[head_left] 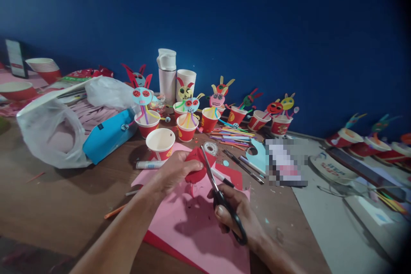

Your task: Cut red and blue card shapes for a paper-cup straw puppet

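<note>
My left hand (175,172) pinches a piece of red paper (196,165) above a pink paper sheet (195,227). My right hand (239,218) grips black-handled scissors (221,199), whose blades point up and reach the red paper's edge. Under the blades lies a black-capped marker (222,177). A glue stick (149,165) lies just beyond my left hand, and a roll of clear tape (210,148) sits past the red paper. Part of the red paper is hidden behind my left fingers.
Red paper cups with paper faces on pipe-cleaner stems (188,127) line the wooden table (48,197) along a blue wall (205,13). A white plastic bag (53,132) lies at left. Coloured sticks (229,135) lie behind the scissors, and a blurred patch (284,162) hides something at right.
</note>
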Motion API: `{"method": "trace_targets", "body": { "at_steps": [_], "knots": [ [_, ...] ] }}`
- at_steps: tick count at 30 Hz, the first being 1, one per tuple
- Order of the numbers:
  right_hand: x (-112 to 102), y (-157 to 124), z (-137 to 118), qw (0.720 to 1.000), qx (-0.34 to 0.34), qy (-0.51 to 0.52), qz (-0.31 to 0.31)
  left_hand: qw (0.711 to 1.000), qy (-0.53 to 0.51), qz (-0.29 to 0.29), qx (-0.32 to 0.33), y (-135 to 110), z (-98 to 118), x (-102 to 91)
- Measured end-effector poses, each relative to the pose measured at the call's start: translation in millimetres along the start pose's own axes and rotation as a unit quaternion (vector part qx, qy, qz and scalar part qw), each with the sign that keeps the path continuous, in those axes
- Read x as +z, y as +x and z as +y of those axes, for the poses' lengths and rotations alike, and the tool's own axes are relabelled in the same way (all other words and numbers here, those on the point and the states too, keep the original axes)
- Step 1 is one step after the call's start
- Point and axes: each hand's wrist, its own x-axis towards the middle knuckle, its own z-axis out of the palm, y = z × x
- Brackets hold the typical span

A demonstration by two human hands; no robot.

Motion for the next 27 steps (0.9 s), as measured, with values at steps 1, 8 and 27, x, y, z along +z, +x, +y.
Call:
{"method": "trace_targets", "body": {
  "at_steps": [1,8,27],
  "knots": [
    [-0.1,0.0,0.0,1.0,0.004,-0.002,0.001,1.0,-0.003,-0.004,0.0,0.1,0.1,-0.2],
    [0.9,-0.8,-2.7,1.0,0.014,-0.01,0.01,1.0,0.003,-0.022,-0.002,0.9,0.8,-1.9],
    [-0.6,-0.1,-4.1,0.999,0.035,-0.012,0.025,0.999,0.003,-0.045,0.007,2.5,-1.6,-8.5]
  ]
}}
